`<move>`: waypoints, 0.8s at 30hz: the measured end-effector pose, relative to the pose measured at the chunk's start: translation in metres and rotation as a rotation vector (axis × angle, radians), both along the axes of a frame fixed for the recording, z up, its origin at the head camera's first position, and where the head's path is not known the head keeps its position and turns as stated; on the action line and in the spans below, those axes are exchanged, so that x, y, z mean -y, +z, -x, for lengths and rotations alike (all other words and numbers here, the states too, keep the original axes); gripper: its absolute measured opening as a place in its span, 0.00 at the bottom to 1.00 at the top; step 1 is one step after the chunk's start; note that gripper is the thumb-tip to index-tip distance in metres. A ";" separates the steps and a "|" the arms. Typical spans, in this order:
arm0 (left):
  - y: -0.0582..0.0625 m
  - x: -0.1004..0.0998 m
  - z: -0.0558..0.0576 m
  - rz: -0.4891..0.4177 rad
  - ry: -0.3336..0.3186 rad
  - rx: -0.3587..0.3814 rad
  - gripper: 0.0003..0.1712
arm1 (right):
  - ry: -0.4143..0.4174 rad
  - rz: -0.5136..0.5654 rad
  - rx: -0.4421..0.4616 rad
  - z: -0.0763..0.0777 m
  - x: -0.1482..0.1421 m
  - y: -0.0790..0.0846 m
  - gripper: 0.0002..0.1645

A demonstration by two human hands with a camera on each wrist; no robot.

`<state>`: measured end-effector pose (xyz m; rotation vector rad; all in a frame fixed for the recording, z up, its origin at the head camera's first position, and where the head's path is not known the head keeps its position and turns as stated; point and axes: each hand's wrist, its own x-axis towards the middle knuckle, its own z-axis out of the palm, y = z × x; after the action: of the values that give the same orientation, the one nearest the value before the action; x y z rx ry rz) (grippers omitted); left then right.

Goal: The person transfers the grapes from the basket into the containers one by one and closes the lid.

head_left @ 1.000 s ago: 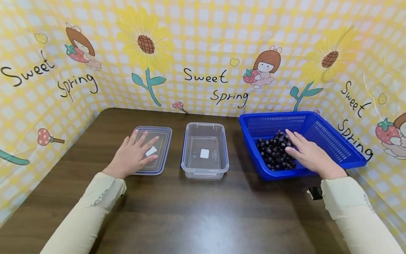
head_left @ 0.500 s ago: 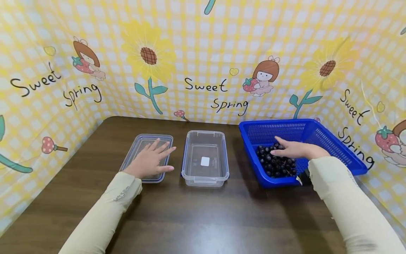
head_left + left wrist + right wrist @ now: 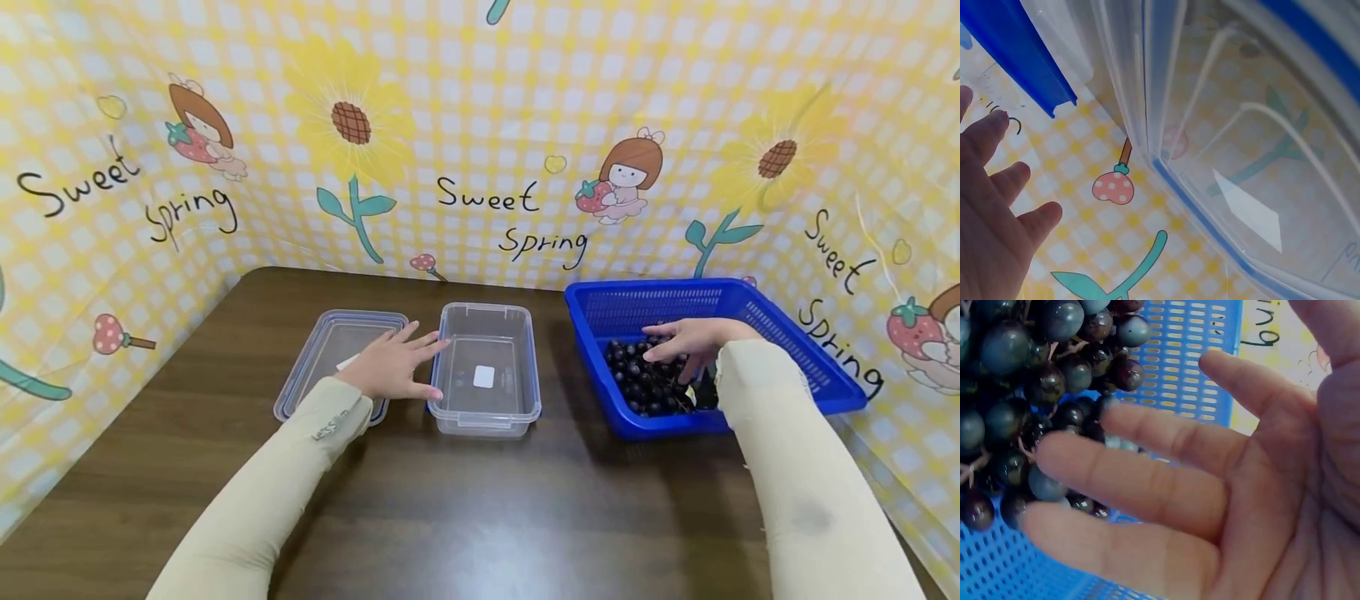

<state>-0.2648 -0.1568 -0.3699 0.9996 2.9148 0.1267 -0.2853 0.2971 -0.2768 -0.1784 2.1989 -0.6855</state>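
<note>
Blue plastic basket (image 3: 780,335) holds black grapes (image 3: 637,382) beneath right hand (image 3: 692,340), fingers parted; left hand (image 3: 392,367), splayed, is near clear food container (image 3: 483,416).

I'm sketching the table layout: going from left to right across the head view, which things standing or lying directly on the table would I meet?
Lid → clear box → blue basket.
</note>
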 end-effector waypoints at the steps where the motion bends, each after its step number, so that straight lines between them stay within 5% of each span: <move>1: 0.000 0.000 0.001 0.001 -0.001 0.013 0.49 | -0.001 0.005 0.008 0.001 0.000 -0.003 0.52; 11: 0.000 0.000 0.013 -0.050 -0.021 0.023 0.54 | 0.090 -0.075 0.027 0.015 0.007 -0.020 0.53; 19: 0.001 -0.001 0.012 -0.050 -0.008 0.048 0.55 | 0.051 -0.094 0.026 0.018 0.015 -0.029 0.54; 24: 0.006 -0.002 0.010 -0.039 -0.008 0.075 0.55 | 0.128 -0.177 -0.041 0.020 0.022 -0.036 0.55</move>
<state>-0.2751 -0.1547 -0.3640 0.9902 2.8511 0.2158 -0.3054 0.2748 -0.3129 -0.2410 2.2516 -0.4176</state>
